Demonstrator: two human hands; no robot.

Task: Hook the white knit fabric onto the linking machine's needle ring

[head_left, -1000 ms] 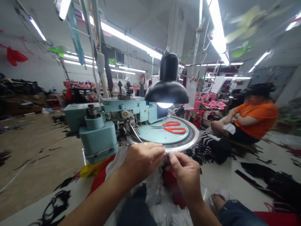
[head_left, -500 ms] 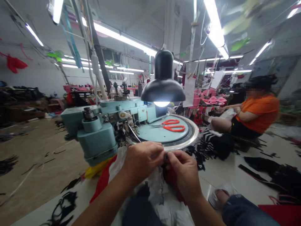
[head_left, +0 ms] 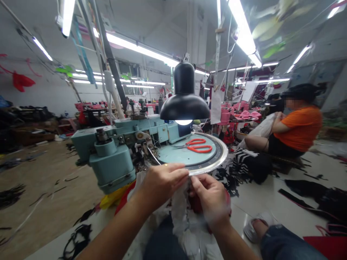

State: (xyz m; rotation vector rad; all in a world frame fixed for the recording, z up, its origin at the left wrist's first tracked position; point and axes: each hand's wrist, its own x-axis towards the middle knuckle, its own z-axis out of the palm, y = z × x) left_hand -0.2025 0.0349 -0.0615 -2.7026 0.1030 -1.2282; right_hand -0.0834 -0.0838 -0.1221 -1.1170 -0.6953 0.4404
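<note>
My left hand [head_left: 162, 182] rests at the front rim of the round dial plate [head_left: 214, 164], its fingers together over fabric at the toothed edge. Close beside it on the right, my right hand [head_left: 210, 195] pinches dark red cloth [head_left: 195, 204] just below the rim. White fabric [head_left: 179, 213] hangs down between my wrists. Orange-handled scissors [head_left: 199, 146] lie on the green disc, beyond my fingers. The green machine head [head_left: 112, 159] stands to the left of the plate, and a lit black lamp [head_left: 184, 104] hangs above it.
Yellow cloth [head_left: 110, 198] hangs below the machine head. At the right, a seated person in an orange shirt [head_left: 303, 126] handles white fabric [head_left: 261, 126]. Black scraps [head_left: 74, 240] lie at lower left, and a striped black-and-white bundle [head_left: 251, 164] sits on the floor.
The fingers of my left hand have flattened and straightened along the rim. My right hand has tilted slightly, with red cloth now showing on its outer side. The seated person has raised the white fabric.
</note>
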